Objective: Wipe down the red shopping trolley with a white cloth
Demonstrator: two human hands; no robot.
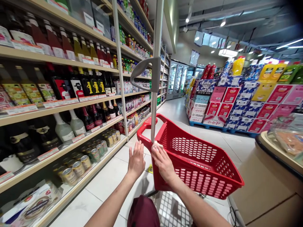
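Note:
A red shopping basket [196, 157] with perforated sides sits in front of me, tilted in view, on a wheeled cart. A grey metal pole [157, 34] with a grey plastic loop handle [148, 74] rises at its near left corner. My right hand [163, 160] presses a pale crumpled cloth [155, 146] against the basket's corner by the foot of the pole. To its left, my left hand [136, 159] is raised with fingers stretched out and holds nothing. A lower grid rack [174, 205] shows beneath the basket.
Shelves [59, 104] of bottles and cans line the left side. Stacked drink cartons [224, 101] stand on a blue pallet [213, 124] at the back right. A beige counter [272, 170] borders the right, with a cable [233, 214] at its foot. Glass-door fridges [177, 77] stand far back.

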